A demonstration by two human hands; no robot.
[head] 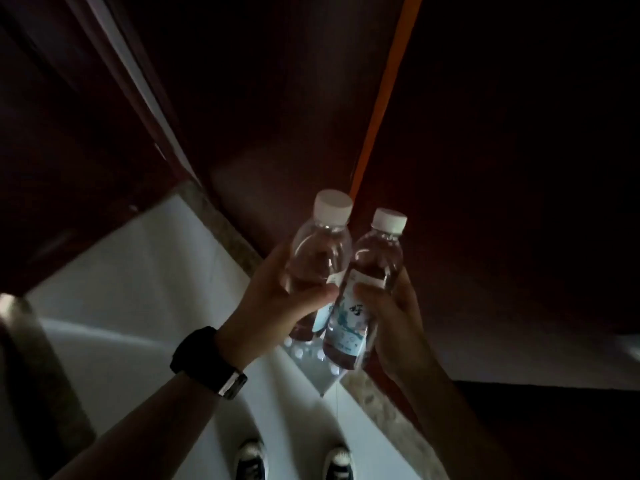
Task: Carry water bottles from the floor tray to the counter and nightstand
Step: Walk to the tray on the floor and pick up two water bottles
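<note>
We see two water bottles, left bottle (320,251) and right bottle (363,289), held up side by side and touching, white caps up, above the pale floor (138,289). Left hand (273,299) curls around the left bottle, right hand (398,317) wraps the right bottle. Black wristband (204,360) sits below the left bottle; shoes (294,462) lower still.

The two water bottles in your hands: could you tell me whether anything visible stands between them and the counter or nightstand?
Hard to say. The left hand grips one water bottle, the right hand the other bottle, both lifted before dark wooden panels. Neither counter nor nightstand is identifiable here, so no obstacle can be confirmed.
</note>
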